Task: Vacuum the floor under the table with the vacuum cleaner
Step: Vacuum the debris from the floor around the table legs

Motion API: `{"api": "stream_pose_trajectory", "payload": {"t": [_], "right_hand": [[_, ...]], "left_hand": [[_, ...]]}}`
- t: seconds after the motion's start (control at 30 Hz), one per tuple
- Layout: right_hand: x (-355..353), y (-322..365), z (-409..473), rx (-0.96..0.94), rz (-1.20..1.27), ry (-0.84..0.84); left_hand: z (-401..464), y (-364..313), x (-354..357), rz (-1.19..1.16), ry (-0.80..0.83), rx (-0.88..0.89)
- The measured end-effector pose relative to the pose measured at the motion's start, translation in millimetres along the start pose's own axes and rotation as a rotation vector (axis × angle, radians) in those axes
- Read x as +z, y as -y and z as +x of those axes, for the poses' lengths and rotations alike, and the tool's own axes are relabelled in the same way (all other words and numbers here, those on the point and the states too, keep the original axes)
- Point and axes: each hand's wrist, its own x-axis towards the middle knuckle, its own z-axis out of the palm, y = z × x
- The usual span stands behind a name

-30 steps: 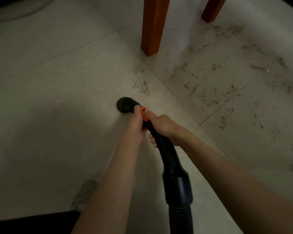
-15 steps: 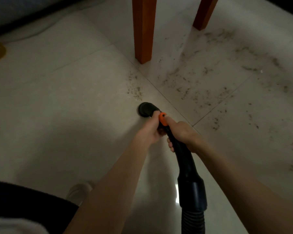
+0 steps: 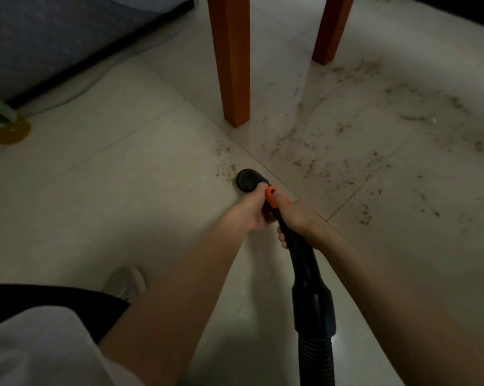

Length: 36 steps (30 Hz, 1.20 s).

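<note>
A black vacuum hose wand (image 3: 305,263) with an orange switch (image 3: 271,196) runs from the bottom of the head view up to its round black nozzle (image 3: 247,181), which sits on the pale tiled floor. My left hand (image 3: 250,210) grips the wand just behind the nozzle. My right hand (image 3: 296,218) grips it right behind the switch, thumb lying along the orange part. Dark dirt specks (image 3: 225,165) lie just ahead of the nozzle. A wider patch of dirt (image 3: 346,151) spreads to the right, under the table.
Two orange-brown wooden table legs (image 3: 231,59) (image 3: 331,29) stand ahead of the nozzle. A dark blue-grey piece of furniture (image 3: 54,37) fills the upper left. A yellowish object (image 3: 8,132) sits at the left edge. My shoe (image 3: 125,282) is at lower left.
The nozzle has slid forward and right across the tile, up to the dirt specks near the closer table leg. Both hands keep the same grip. The view has tilted up.
</note>
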Motion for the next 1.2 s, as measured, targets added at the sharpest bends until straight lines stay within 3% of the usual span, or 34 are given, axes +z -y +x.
{"api": "stream_pose_trajectory", "payload": {"t": [0.6,1.2], "right_hand": [[15.1,24.2,11.8,0.155,0.0,0.012],[16.9,45.5,32.0,0.13,0.068,0.034]], "left_hand": [[40.4,-7.5,-23.4,-0.048,0.083,-0.056],[62.6,-30.4,-26.3,-0.04,0.111,-0.024]]}}
